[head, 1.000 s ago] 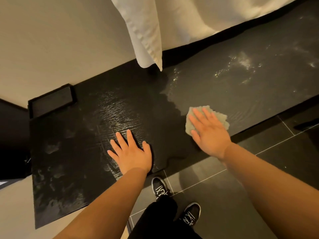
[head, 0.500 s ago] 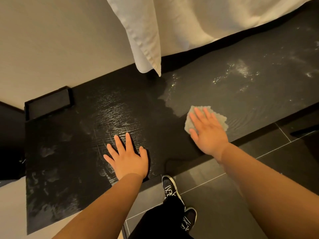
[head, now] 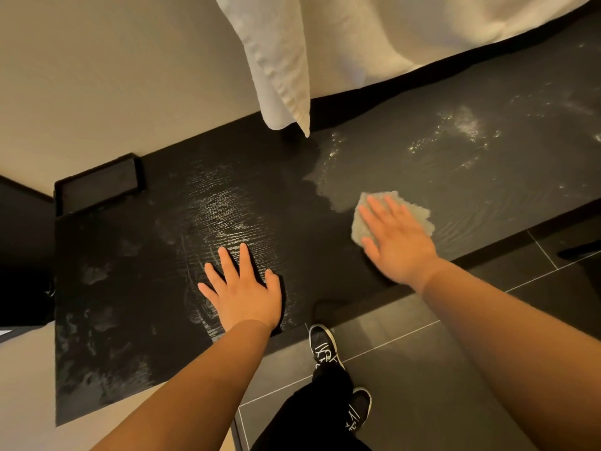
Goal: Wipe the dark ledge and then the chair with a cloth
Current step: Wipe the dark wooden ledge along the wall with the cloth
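Note:
The dark ledge (head: 156, 271) is a black wood-grain surface running from lower left to upper right, with wet streaks and dusty patches on it. A small pale grey cloth (head: 413, 208) lies on the ledge right of centre. My right hand (head: 395, 237) presses flat on the cloth with straight fingers, covering most of it. My left hand (head: 242, 289) rests flat on the bare ledge near its front edge, fingers spread. No chair is in view.
White bedding (head: 357, 37) hangs over the ledge's far side, with a pillow corner (head: 286, 76) dangling. A black rectangular tray (head: 97, 182) sits at the ledge's back left against a beige wall (head: 97, 76). Dark tiled floor (head: 439, 369) and my black shoes (head: 323, 345) lie below.
My right hand with the cloth has slid slightly up the ledge, away from the front edge. My left hand stays planted. One foot has stepped forward.

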A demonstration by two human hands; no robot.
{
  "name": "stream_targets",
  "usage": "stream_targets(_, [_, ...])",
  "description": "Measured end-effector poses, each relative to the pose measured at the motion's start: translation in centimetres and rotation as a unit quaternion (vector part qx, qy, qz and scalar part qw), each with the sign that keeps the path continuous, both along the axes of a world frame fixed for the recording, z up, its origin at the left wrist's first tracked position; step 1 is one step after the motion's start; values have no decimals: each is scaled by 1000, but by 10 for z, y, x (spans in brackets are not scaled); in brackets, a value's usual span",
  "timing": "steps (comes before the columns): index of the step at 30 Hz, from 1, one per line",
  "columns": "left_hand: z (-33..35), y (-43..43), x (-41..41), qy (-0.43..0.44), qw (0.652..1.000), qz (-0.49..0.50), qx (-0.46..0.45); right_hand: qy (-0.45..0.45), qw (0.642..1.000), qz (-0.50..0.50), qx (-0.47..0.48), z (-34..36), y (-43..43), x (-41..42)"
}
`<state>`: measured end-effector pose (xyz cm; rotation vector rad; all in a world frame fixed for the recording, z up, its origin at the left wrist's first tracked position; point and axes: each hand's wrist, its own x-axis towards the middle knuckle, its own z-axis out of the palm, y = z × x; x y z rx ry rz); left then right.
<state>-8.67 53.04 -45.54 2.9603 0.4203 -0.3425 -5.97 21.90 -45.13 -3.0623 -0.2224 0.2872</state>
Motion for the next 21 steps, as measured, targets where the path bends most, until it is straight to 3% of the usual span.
stream_targets(4, [0,0,-1,-5,1000,2,-2,5,991,-131,5,8,18,4])
stream_targets(6, [0,0,-1,-6,1000,2,-2,-8,995,-99,21,7,47,-9])
stream_targets(8, [1,-1,-1,-4,1000,3,-4,2,1000,-1,23,2,64,-23])
stream_targets(11, [3,-1,0,-2,1000,4,-6,15,996,86,29,0,46,-18])
stream_targets(13, [3,-1,0,-2,1000,2,-6,2,999,51,16,-1,22,-3])
stream_targets(15, [2,-1,1,-2,1000,2,-6,14,999,-45,4,3,7,10])
stream_targets(18, [0,1,0,-5,1000,2,-4,7,991,-131,10,6,27,15])
stream_targets(21, [-1,1,0,-3,1000,0,-5,9,999,-6,33,3,67,-1])
